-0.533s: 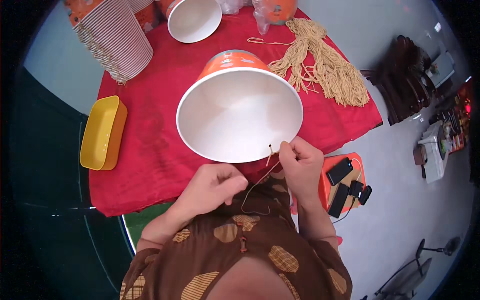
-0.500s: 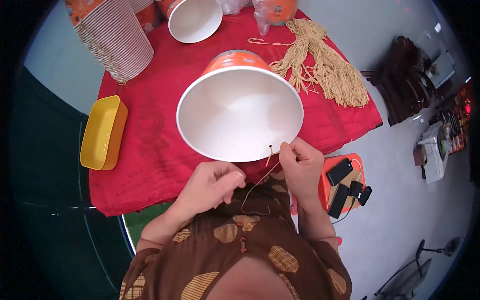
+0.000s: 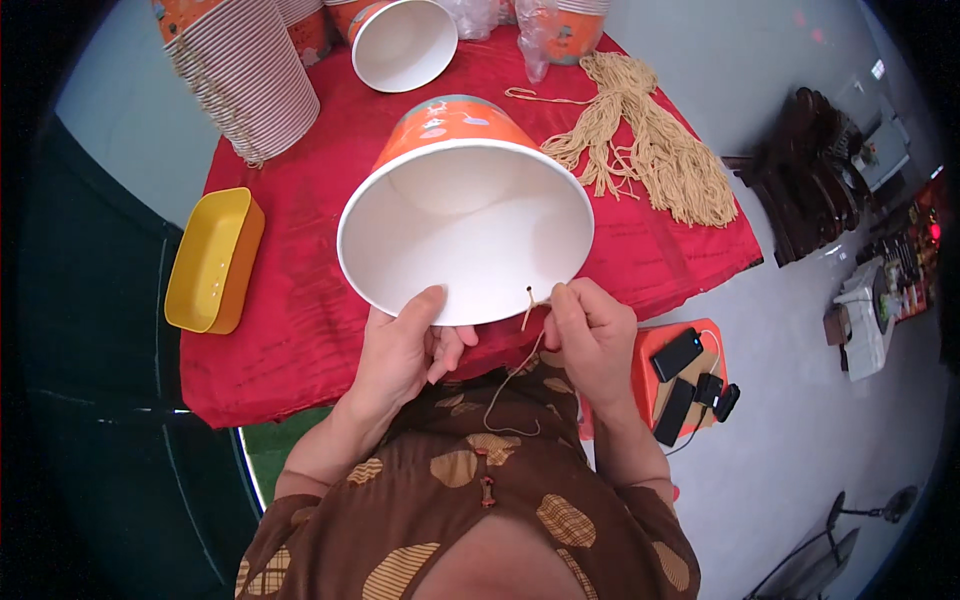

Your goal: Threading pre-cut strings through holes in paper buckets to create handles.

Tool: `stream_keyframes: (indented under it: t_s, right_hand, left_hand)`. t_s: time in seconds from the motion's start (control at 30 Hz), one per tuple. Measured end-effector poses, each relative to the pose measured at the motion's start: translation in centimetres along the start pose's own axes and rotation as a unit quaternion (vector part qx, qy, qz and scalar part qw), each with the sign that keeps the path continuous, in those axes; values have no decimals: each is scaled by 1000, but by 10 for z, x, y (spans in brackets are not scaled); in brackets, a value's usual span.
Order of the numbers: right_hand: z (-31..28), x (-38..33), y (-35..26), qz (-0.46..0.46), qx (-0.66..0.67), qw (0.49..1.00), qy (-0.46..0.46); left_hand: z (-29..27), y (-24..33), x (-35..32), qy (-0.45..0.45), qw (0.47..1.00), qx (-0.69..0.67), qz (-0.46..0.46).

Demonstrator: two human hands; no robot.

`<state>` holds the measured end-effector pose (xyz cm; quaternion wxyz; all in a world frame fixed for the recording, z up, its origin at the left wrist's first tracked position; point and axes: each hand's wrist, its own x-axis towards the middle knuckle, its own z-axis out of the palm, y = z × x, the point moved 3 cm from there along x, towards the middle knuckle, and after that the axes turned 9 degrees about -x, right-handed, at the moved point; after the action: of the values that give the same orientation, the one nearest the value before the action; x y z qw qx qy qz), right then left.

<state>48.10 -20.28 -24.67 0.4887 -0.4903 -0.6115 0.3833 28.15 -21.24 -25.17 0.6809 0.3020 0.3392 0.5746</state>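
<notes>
A large white-lined paper bucket with an orange printed outside lies tipped on the table, its mouth toward me. My left hand grips the near rim, thumb inside and fingers curled beneath. At the rim's right side, my right hand pinches a thin tan string close to a small dark hole in the wall. The string is looped through that hole, and its loose tail hangs down over my lap. Part of the string is hidden by my right fingers.
A bundle of tan strings lies at the far right of the red-covered table. Stacked buckets and a yellow tray stand left; another bucket lies at the back. An orange stool holds black devices.
My left hand has moved up from below the bucket and taken hold of its near rim. The bucket has shifted slightly left and tilted; my right hand keeps its pinch on the string.
</notes>
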Motion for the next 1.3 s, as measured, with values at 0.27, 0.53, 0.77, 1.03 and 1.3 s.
stream_keyframes:
  t_s: [0.27, 0.53, 0.77, 1.03, 1.3]
  right_hand:
    - [-3, 13, 4, -8, 67, 997, 42]
    - [20, 16, 5, 57, 155, 986, -25]
    - [29, 17, 10, -7, 54, 997, 61]
    - [34, 18, -16, -158, 57, 971, 172]
    - [36, 21, 17, -27, 29, 994, 102]
  left_hand:
    - [5, -1, 2, 79, 990, 62, 99]
    - [6, -14, -5, 64, 975, 134, 165]
    - [-19, -38, 0, 50, 911, 267, 309]
    - [-57, -77, -4, -29, 950, -309, -22]
    - [4, -14, -4, 72, 983, 115, 123]
